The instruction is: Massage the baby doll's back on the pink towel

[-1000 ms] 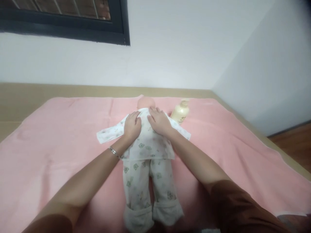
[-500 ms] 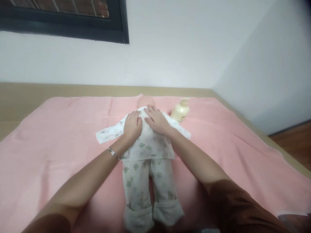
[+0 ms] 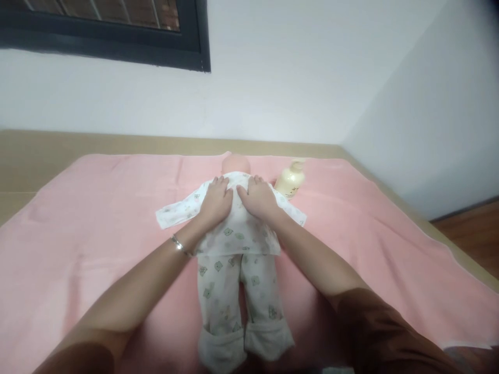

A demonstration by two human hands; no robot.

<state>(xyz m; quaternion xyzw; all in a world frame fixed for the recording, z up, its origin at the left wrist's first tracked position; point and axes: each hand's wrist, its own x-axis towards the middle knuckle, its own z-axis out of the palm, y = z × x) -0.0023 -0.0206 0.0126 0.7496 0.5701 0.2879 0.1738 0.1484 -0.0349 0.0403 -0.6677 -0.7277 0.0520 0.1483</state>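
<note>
A baby doll (image 3: 236,164) lies stretched out on a pink cloth, its bald head away from me and no face showing. It wears a white printed top (image 3: 241,234) and matching trousers (image 3: 220,291) with turned-up cuffs. My left hand (image 3: 217,201) rests flat on the left of the upper body, fingers pointing to the shoulder. On the right side, my right hand (image 3: 259,198) lies the same way, thumb apart. Both hands are open and hold nothing. The sleeves spread out to either side.
A cream pump bottle (image 3: 290,180) stands right of the doll's head, close to the right sleeve. Under everything lies the pink cloth (image 3: 101,218) on a tan surface (image 3: 47,156). Behind are a white wall (image 3: 273,78) and a dark window frame (image 3: 156,49).
My right hand has shifted right, from the middle of the upper back area toward the right shoulder, its fingers drawn slightly nearer to me. My left hand has stayed nearly in place.
</note>
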